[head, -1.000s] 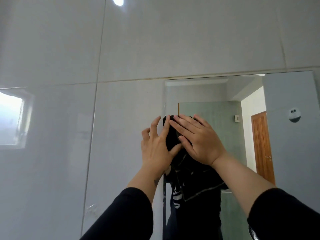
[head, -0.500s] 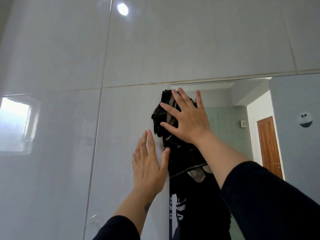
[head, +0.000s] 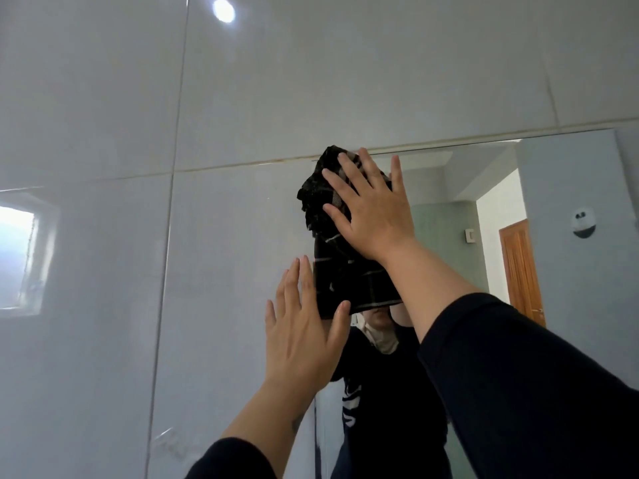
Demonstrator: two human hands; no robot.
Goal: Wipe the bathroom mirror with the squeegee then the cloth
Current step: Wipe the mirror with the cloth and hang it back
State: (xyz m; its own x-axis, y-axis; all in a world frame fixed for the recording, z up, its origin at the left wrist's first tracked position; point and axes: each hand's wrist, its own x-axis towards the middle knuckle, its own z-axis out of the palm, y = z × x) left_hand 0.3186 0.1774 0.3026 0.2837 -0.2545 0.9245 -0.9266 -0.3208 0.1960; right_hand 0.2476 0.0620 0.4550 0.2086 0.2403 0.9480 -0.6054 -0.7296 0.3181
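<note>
A frameless mirror [head: 560,278] hangs on the tiled wall, its top left corner near the middle of the view. My right hand [head: 375,209] presses a black checked cloth [head: 340,267] flat against that corner, fingers spread over the bunched fabric; the cloth's lower part hangs down below the palm. My left hand [head: 304,337] rests flat and open on the tile at the mirror's left edge, just below the cloth, thumb touching its lower hem. No squeegee is in view.
Glossy grey wall tiles [head: 103,271] fill the left and top, reflecting a window and a ceiling light. The mirror reflects a person in dark clothes, a green glass panel, a wooden door [head: 522,271] and a small round wall fitting [head: 583,223].
My right hand has slid the cloth up to the mirror's top left corner. My left hand came off the cloth and now lies flat lower down on the wall.
</note>
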